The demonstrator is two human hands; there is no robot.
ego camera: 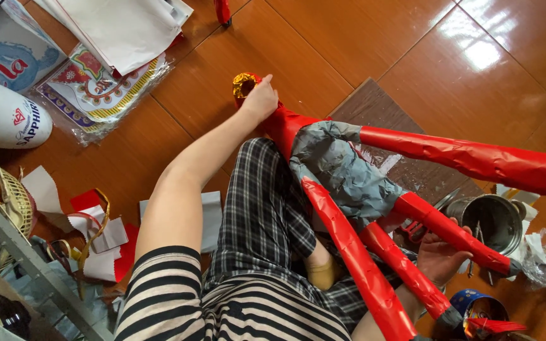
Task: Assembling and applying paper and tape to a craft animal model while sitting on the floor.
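A star-shaped frame wrapped in shiny red paper point(342, 243), with a grey papered middle point(342, 167), lies across my lap. My left hand point(260, 100) presses on the far tip of one red arm, where gold foil point(243, 83) is bunched. My right hand point(438, 257) reaches up from below and cups two lower red arms from underneath. Another long red arm point(475, 159) stretches to the right edge.
A metal tin point(494, 221) and a blue tin point(478, 309) stand on the floor at right. Paper scraps point(99, 243) and a woven basket point(14, 196) lie at left. White sheets point(121, 28), a printed packet point(99, 85) and a white tub point(14, 117) are at the upper left.
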